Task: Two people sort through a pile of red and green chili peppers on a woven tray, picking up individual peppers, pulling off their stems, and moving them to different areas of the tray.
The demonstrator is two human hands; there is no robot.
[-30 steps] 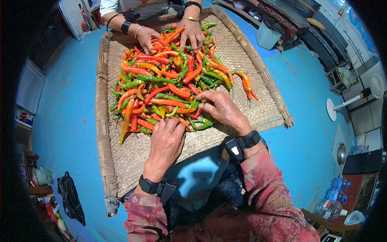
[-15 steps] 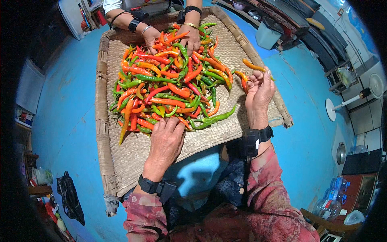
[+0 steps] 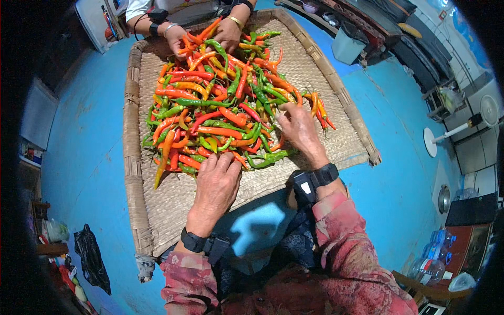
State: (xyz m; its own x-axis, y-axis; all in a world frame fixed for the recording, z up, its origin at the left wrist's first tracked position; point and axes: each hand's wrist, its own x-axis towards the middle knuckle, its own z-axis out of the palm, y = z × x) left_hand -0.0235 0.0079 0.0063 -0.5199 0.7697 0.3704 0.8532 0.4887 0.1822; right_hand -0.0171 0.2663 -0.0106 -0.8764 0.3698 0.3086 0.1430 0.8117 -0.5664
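In the head view, we find the heap of chili peppers (image 3: 210, 113) on the woven tray (image 3: 328, 68), filling its middle and left and running up to the far end. Red, orange, yellow and green ones lie tangled together, with no order of colour that we can make out.

To the right, just beside the heap, a small group of orange and yellow peppers (image 3: 318, 109) lies on the weave. We would take it for the portion dealt with. If so, the work looks barely begun: nearly everything is in the mixed heap, and the weave on the right and near sides is largely bare.

Our left hand (image 3: 215, 181) rests at the heap's near edge, fingers bent and close together, tips among the peppers; we cannot tell whether they pinch anything. Our right hand (image 3: 302, 131) reaches in at the heap's right side, fingers curled; the hand hides their tips, so we cannot tell how wide they stand or whether a pepper is caught in them.

At the far end, a co-worker's two hands (image 3: 228, 35) are among the peppers too, an upright orange pepper (image 3: 211, 27) between them; its hold is unclear to us.
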